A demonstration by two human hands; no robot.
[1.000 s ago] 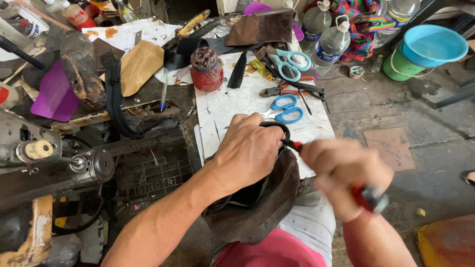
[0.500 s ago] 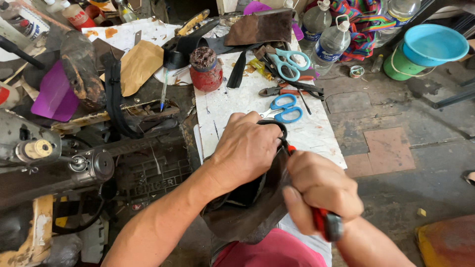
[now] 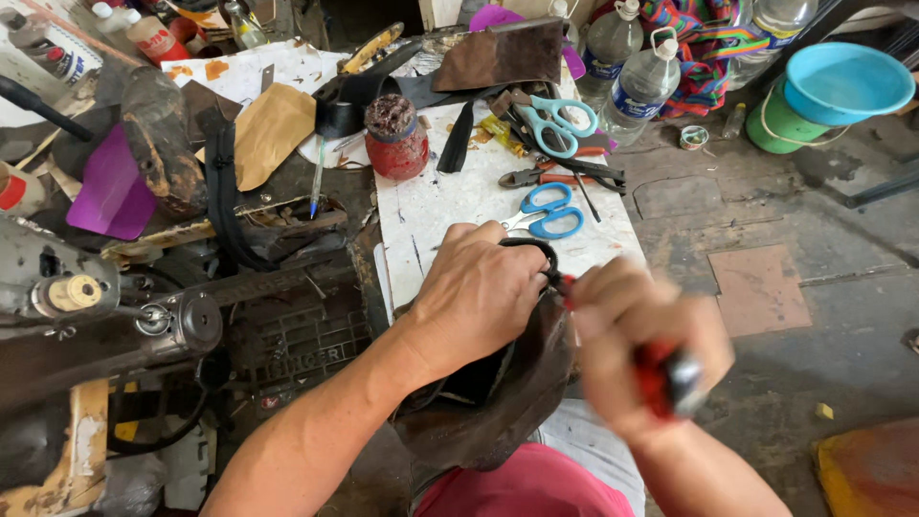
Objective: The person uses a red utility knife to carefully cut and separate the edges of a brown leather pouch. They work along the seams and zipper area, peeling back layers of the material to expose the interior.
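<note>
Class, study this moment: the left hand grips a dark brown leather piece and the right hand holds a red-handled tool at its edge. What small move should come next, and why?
Probably press the red-handled tool further into the dark leather piece. The left hand clamps the leather near the edge, and the blurred right hand has the tool's tip right beside it.

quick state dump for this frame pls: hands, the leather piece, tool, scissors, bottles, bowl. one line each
left hand: closed, gripping the leather piece
right hand: motion-blurred, closed on the red-handled tool
brown leather piece: bunched up, held over the lap
red-handled tool: in the fist, tip at the leather
blue scissors: shut, flat on the white board
teal scissors: partly open, lying among tools
two plastic bottles: upright, capped
blue bowl: upright, atop green bucket
</note>
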